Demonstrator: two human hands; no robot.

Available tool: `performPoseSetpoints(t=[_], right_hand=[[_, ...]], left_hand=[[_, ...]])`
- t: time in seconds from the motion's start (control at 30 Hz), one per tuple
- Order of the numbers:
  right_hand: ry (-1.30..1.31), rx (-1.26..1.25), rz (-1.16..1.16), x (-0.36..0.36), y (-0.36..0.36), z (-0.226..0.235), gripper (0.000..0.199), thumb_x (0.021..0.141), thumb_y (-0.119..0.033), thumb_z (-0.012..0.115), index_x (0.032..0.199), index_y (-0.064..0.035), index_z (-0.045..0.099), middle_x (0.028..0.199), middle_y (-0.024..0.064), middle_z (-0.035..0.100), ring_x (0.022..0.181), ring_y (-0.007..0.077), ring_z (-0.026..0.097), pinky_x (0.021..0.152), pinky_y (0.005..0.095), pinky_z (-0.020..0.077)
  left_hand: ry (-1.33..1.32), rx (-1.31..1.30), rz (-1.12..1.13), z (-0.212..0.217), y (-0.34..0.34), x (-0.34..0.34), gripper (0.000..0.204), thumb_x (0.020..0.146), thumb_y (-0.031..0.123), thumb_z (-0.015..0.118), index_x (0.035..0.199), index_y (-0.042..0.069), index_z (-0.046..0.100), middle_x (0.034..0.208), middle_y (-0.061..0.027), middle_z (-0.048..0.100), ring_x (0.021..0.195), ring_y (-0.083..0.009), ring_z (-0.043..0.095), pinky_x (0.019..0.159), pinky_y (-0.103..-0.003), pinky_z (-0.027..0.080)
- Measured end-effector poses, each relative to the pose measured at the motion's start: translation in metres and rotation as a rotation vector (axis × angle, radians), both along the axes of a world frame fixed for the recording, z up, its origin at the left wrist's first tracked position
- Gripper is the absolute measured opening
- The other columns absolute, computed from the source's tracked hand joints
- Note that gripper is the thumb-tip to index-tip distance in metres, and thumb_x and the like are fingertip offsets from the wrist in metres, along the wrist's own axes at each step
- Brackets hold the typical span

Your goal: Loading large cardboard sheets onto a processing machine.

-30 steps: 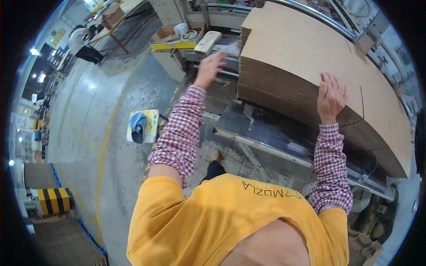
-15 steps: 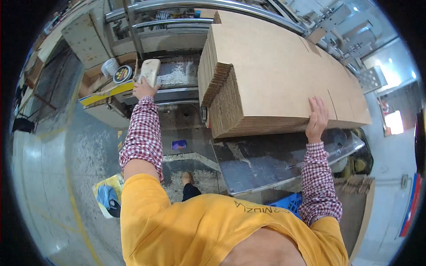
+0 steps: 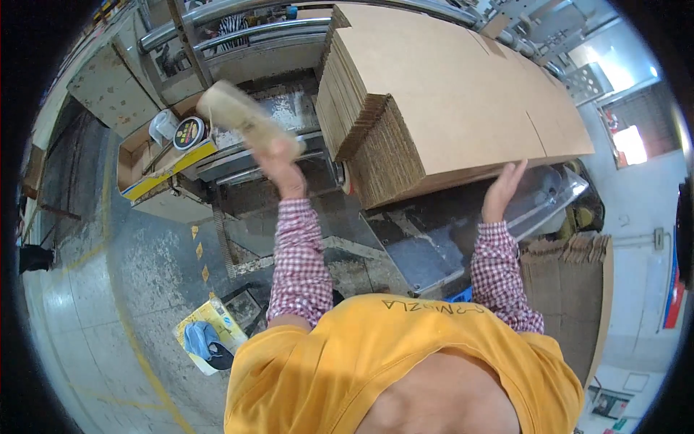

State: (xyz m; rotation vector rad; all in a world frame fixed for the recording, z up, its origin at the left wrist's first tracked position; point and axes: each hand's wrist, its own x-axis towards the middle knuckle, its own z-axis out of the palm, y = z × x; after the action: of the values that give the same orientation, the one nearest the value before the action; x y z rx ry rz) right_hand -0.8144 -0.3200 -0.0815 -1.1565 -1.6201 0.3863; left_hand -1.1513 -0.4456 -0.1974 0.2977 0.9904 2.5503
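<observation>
My left hand is closed on one end of a pale, oblong block, which tilts up and to the left and is smeared by motion. The block is in the air beside the left end of a tall stack of flat brown cardboard sheets, apart from it. The ends of the sheets at that side are notched and stepped. Against the near edge of the stack rests my right hand, its fingers stretched out and holding nothing. Beneath the stack is a dark, shiny tabletop.
At the left stands an open yellow-edged carton with a round dark-lidded tin and a white roll. Metal rails run behind. More cardboard stands at the lower right. A yellow box bears a blue cloth.
My left hand has picked up the pale block from beside the carton and swung it right, toward the stack. My right hand has slid from the top sheet down to the near edge.
</observation>
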Motion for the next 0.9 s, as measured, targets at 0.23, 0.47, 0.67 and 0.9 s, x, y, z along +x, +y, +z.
performPoseSetpoints(t=[0.23, 0.47, 0.67, 0.9], right_hand=[[0.076, -0.029, -0.009, -0.008, 0.008, -0.007, 0.058, 0.094, -0.027, 0.026, 0.133, 0.0066, 0.0, 0.141, 0.0205, 0.004, 0.132, 0.0273, 0.005, 0.106, 0.032, 0.0084], [0.066, -0.017, 0.031, -0.003, 0.013, -0.017, 0.06, 0.093, -0.027, 0.03, 0.133, 0.0065, 0.0, 0.141, 0.022, -0.001, 0.132, 0.0289, -0.002, 0.106, 0.0342, 0.0026], [-0.004, 0.05, -0.047, -0.012, 0.011, -0.021, 0.061, 0.092, -0.028, 0.033, 0.133, 0.0077, 0.005, 0.14, 0.0261, 0.003, 0.131, 0.0328, 0.0, 0.106, 0.0367, 0.002], [0.17, 0.129, 0.114, -0.005, -0.062, 0.025, 0.057, 0.088, -0.029, 0.047, 0.127, 0.0073, 0.028, 0.13, 0.0244, 0.033, 0.124, 0.0302, 0.03, 0.101, 0.0343, 0.0239]], left_hand=[[0.259, -0.044, -0.411, 0.055, 0.004, -0.005, 0.069, 0.077, 0.005, 0.049, 0.137, 0.009, 0.016, 0.127, -0.0122, 0.039, 0.107, -0.0196, 0.047, 0.087, -0.031, 0.042], [0.538, -0.28, -0.429, 0.04, 0.013, -0.009, 0.067, 0.077, 0.006, 0.052, 0.136, 0.004, 0.02, 0.131, -0.0128, 0.034, 0.111, -0.0208, 0.044, 0.09, -0.03, 0.039], [0.607, -0.295, -0.349, 0.052, 0.009, 0.018, 0.064, 0.078, 0.004, 0.049, 0.135, 0.004, 0.021, 0.125, -0.0115, 0.041, 0.107, -0.019, 0.045, 0.088, -0.031, 0.039], [0.273, -0.055, -0.414, 0.06, -0.067, -0.002, 0.052, 0.08, 0.031, 0.049, 0.122, 0.002, 0.037, 0.121, -0.013, 0.043, 0.109, -0.0264, 0.045, 0.091, -0.04, 0.038]])
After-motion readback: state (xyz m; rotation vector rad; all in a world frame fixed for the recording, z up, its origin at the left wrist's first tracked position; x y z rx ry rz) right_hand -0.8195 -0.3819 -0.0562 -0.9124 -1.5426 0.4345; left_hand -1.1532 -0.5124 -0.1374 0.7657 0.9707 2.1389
